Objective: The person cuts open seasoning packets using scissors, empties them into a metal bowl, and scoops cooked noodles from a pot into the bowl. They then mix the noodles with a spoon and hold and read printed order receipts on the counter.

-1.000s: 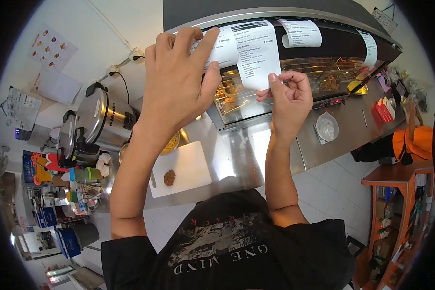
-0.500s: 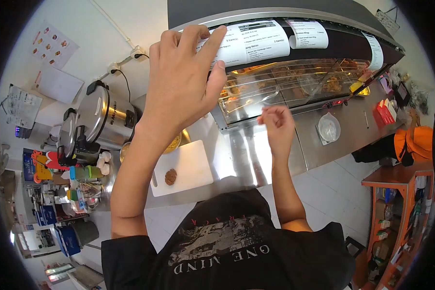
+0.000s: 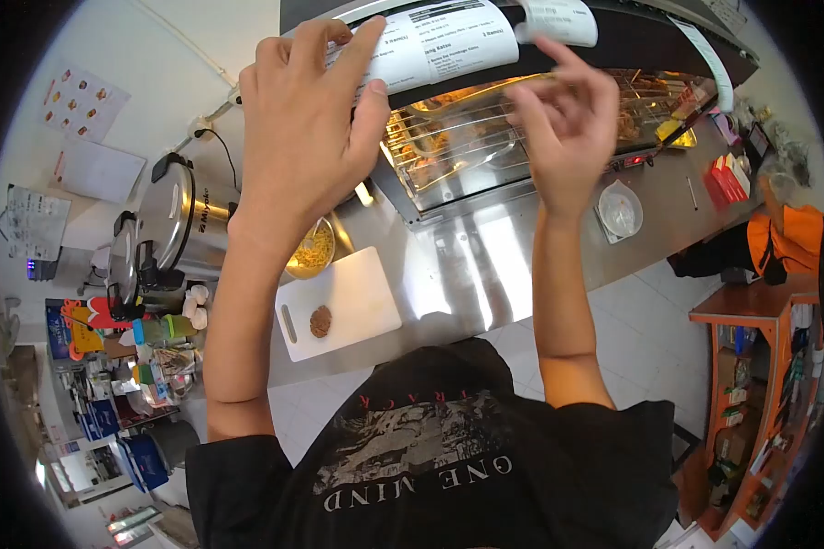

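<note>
My left hand [image 3: 307,119] lies over the paper receipts at the left of the display warmer's dark top edge, its fingers spread and its thumb apart. Beside it, a wide printed receipt [image 3: 449,41] curls outward. My right hand [image 3: 572,128], partly blurred, is raised in front of the warmer [image 3: 458,197] with its index finger stretched out and nothing visible in it. Its fingertip is near a second receipt [image 3: 563,23]; contact is unclear. Food on wire racks shows behind the glass.
A white cutting board [image 3: 362,297] with a brown patty [image 3: 320,321] lies on the steel counter, near a bowl of yellow food [image 3: 313,252]. Large steel cookers [image 3: 178,215] stand left. At right are a plastic container [image 3: 620,212], orange shelving [image 3: 751,306] and a person in orange [image 3: 792,240].
My right hand let go of the long receipt, dropped away, then rose toward the receipts farther right. The released receipt curled upward. My left hand stays on the receipts as the view shifts.
</note>
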Action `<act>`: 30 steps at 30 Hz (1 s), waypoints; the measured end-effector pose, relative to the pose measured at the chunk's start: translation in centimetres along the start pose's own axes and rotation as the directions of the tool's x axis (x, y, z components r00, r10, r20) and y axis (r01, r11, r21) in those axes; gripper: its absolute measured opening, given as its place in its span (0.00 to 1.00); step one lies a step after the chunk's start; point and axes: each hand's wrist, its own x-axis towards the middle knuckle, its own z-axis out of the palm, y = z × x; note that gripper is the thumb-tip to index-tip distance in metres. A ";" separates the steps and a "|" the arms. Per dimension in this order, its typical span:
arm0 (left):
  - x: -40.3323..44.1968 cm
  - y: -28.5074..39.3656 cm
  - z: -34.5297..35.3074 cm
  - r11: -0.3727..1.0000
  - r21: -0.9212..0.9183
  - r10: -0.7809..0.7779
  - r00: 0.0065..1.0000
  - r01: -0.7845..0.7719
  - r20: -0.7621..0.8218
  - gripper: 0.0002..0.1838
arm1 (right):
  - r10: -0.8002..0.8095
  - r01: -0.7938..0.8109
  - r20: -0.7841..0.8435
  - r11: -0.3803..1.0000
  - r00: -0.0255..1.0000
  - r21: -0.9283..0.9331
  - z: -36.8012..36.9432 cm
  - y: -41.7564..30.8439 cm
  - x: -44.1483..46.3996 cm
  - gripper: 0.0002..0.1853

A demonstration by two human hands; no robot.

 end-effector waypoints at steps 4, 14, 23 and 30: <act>0.0 0.0 0.1 1.000 -0.001 0.005 1.000 -0.005 -0.016 0.26 | 0.109 -0.109 0.129 0.994 0.986 -0.011 1.1 1.5 0.6 0.20; 0.4 1.4 -1.0 0.999 0.014 -0.032 0.998 0.031 0.053 0.25 | 0.135 -0.137 0.025 0.969 0.991 0.205 1.5 0.6 -0.2 0.19; 0.5 1.5 -0.9 0.999 0.017 -0.044 0.998 0.043 0.055 0.25 | 0.156 -0.153 0.005 0.961 0.988 0.230 1.5 -0.1 -0.4 0.19; 0.4 1.4 -0.8 0.999 0.022 -0.033 0.998 0.032 0.045 0.25 | 0.221 -0.213 -0.005 0.948 0.975 0.236 1.3 -0.4 -0.5 0.19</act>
